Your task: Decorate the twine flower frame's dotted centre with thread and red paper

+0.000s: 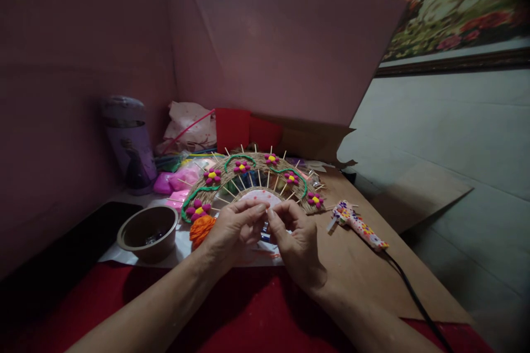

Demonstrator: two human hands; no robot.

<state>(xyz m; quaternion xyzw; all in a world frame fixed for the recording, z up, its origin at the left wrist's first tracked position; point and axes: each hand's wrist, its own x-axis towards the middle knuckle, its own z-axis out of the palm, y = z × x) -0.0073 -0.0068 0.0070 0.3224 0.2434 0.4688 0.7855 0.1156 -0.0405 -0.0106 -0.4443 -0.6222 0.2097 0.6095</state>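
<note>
Two hands come together near the centre of the frame, the left hand (234,225) with thumb and index finger closed in a pinch and the right hand (297,238) with thumb and index likewise drawn together, the tips meeting; what they grip is too small to tell. Just behind them the twine arch (257,162) spans the middle, bearing purple flowers (242,167) and green cord (202,191). Orange yarn (201,230) sits beside the left wrist, a bowl (165,251) at lower left, and a glue gun (361,227) right of centre.
</note>
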